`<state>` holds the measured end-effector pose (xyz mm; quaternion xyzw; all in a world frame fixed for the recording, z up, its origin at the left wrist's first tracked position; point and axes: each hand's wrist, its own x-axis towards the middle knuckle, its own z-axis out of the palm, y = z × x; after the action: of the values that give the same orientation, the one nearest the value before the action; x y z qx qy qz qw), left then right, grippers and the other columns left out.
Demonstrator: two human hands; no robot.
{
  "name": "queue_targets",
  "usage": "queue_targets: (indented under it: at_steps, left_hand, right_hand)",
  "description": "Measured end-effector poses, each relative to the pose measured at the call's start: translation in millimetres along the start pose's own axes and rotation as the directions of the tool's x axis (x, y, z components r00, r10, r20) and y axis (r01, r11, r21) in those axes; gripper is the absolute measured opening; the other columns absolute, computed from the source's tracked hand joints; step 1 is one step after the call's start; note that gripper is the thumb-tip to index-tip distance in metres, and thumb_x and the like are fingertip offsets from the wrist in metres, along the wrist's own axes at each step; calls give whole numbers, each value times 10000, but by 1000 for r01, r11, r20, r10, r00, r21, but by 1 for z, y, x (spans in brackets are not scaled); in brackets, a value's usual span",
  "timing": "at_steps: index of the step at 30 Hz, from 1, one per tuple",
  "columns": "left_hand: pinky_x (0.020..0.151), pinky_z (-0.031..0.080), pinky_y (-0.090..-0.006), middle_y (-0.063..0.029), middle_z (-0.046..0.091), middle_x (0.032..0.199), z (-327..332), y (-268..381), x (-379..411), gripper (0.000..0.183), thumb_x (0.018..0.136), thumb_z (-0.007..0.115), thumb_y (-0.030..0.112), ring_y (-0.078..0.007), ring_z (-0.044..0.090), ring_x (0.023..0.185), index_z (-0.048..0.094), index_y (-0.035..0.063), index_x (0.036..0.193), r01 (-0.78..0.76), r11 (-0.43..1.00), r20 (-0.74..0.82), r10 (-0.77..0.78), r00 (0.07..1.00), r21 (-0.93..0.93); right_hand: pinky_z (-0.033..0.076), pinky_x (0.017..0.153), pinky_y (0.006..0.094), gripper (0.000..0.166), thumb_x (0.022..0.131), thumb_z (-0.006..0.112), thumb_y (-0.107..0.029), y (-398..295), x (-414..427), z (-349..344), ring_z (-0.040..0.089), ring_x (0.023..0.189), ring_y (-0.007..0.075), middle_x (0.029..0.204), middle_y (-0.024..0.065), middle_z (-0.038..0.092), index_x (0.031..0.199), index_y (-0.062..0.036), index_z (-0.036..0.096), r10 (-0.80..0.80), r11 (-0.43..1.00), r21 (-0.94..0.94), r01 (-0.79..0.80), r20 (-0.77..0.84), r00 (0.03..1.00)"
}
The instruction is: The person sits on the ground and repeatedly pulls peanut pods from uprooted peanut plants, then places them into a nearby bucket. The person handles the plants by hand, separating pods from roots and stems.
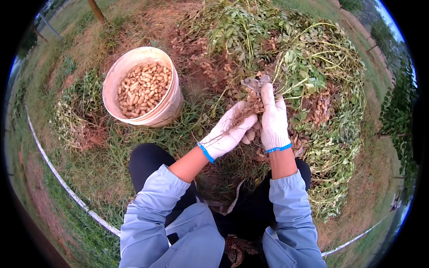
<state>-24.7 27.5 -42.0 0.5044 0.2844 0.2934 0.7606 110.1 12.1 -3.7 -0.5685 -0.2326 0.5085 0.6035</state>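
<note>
Both my hands wear white knit gloves with blue cuffs. My left hand is closed around the stringy roots and pods of an uprooted peanut plant. Close beside it, my right hand grips the same plant near the base of its stems. Green leaves and stems fan out beyond the right fingers. A scrap of clear plastic film clings to the plant above my fingertips. Some pods hang below, between the two gloves. The fingers partly hide the root clump. To the left stands a whitish plastic bucket containing loose unshelled peanuts.
Pulled peanut plants lie heaped ahead and to the right, pods showing among them. A smaller heap of stripped plants lies left of the bucket. A wooden post rises at the far left. A white line crosses the grass.
</note>
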Motion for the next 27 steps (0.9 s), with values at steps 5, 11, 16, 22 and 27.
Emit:
queue_targets:
  at_steps: [5,11,16,22,27]
  left_hand:
    - [649,538,-368,-78,674,857,-6,-14,0,353,995,581,296,-247,645,703,569,93,1283,0,997,12,-1,1000,83]
    - [657,514,-518,-219,631,800,-22,11,-16,217,954,499,273,-417,643,689,537,68,1016,-164,327,123,143,982,931]
    - [552,451,-232,-8,540,823,-116,42,-14,220,1009,476,293,-143,513,650,537,83,1035,-238,899,-156,192,969,-367]
    - [584,523,-258,-73,598,897,-146,57,-10,553,1024,506,524,-155,563,718,547,-4,1185,-532,269,-519,126,846,-803]
    - [652,534,-251,-78,663,1048,-78,36,17,383,1024,594,310,-136,617,809,580,43,1299,-206,965,-399,127,908,-162]
  right_hand:
    - [513,701,274,365,1019,613,-427,15,9,2,623,819,123,980,20,685,1141,-85,636,-40,993,107,45,-53,998]
    - [242,445,237,528,1096,397,-439,13,31,-47,309,508,77,565,-51,322,960,22,616,-106,679,619,-396,616,781]
    - [315,481,234,445,1102,394,-365,4,31,-55,330,530,88,575,-43,363,1121,20,615,-331,558,717,-418,653,681]
    - [335,486,254,477,1095,394,-376,-1,30,-60,347,532,104,592,-26,419,1137,29,642,-413,494,743,-451,657,631]
    - [357,521,266,209,1048,464,-205,1,19,-55,383,534,111,600,-20,452,1105,-27,558,-387,516,740,-432,651,652]
